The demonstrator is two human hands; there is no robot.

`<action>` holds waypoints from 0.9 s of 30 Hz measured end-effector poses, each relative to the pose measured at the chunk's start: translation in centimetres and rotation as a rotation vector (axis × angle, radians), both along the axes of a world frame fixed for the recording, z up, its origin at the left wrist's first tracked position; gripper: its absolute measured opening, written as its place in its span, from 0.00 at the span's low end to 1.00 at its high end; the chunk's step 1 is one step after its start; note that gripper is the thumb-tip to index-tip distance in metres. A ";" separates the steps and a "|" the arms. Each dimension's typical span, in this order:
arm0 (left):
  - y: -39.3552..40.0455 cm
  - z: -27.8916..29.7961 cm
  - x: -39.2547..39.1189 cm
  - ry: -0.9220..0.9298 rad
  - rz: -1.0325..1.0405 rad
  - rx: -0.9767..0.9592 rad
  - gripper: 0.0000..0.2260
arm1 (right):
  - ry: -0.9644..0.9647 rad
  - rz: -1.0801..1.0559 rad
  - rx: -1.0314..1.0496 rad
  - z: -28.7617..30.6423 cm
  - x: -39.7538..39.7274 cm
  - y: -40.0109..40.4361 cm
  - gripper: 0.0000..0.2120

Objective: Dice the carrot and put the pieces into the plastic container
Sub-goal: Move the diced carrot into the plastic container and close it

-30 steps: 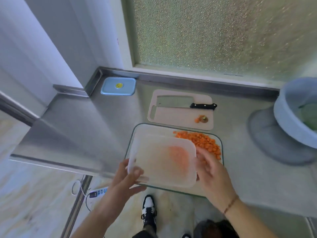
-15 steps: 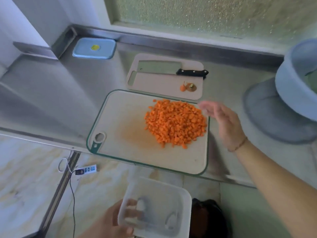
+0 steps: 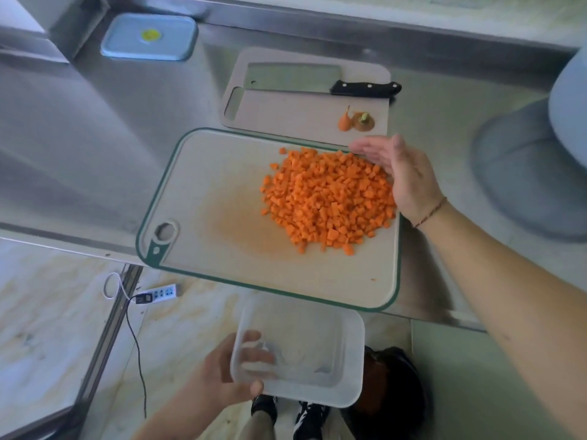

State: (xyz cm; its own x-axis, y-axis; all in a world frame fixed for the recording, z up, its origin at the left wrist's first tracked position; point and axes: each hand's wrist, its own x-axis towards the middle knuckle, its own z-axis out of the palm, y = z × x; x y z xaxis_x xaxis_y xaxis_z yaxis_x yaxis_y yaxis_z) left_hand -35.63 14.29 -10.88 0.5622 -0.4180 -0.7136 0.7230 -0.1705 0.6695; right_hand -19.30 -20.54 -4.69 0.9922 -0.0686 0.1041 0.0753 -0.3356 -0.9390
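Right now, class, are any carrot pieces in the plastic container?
No: the plastic container holds nothing, and the carrot pieces sit heaped on the cutting board.

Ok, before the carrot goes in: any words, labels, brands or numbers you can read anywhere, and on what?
No text can be read anywhere in this view.
Blue lid: a yellow round mark in the middle, too blurred to tell whether it carries writing.
Power strip on the floor: blue marks, too small to read.
Cleaver, green-edged cutting board, plastic container: no print visible.
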 end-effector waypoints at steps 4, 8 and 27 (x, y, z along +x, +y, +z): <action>0.0 0.0 0.0 -0.039 -0.003 0.003 0.52 | 0.020 0.013 -0.012 0.1 0.2 0.4 0.41; -0.2 -0.2 -0.3 -0.062 0.008 -0.006 0.53 | 0.042 0.034 0.013 0.0 0.3 0.7 0.38; -0.9 -0.1 -1.2 -0.088 0.022 0.015 0.52 | 0.030 -0.026 0.121 -0.5 -3.8 4.0 0.34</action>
